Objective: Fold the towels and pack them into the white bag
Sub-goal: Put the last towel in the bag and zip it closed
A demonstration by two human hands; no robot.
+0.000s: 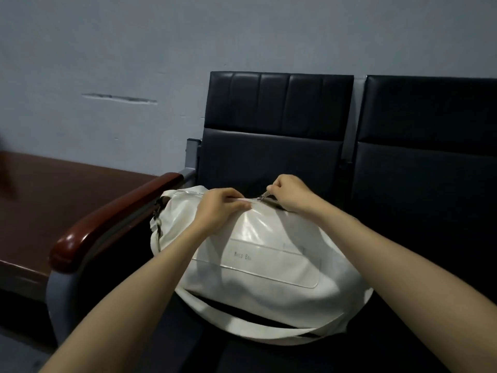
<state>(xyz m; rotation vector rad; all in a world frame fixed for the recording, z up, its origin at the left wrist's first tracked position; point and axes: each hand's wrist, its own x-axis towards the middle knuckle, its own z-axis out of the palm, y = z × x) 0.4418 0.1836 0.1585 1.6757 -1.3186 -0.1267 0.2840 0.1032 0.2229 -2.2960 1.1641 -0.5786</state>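
Glossy white fabric bag (263,254) being zipped (seemingly); seam being gripped by left hand (217,211), metal zip pull (264,196) pinched by right hand (291,192); steady pull needed.

Dim room, scuffed grey wall (134,49), black padded seats (269,157) with red-brown armrest (113,219), brown table (53,205) at left

The left forearm (134,286) and right forearm (390,251), both bare, reach forward and converge. The left grip (217,208) lies knuckles-up, fingers curled onto the white bag (269,265). Just beside it, the right grip (289,193) pinches the zipper pull (263,197) between thumb and forefinger.
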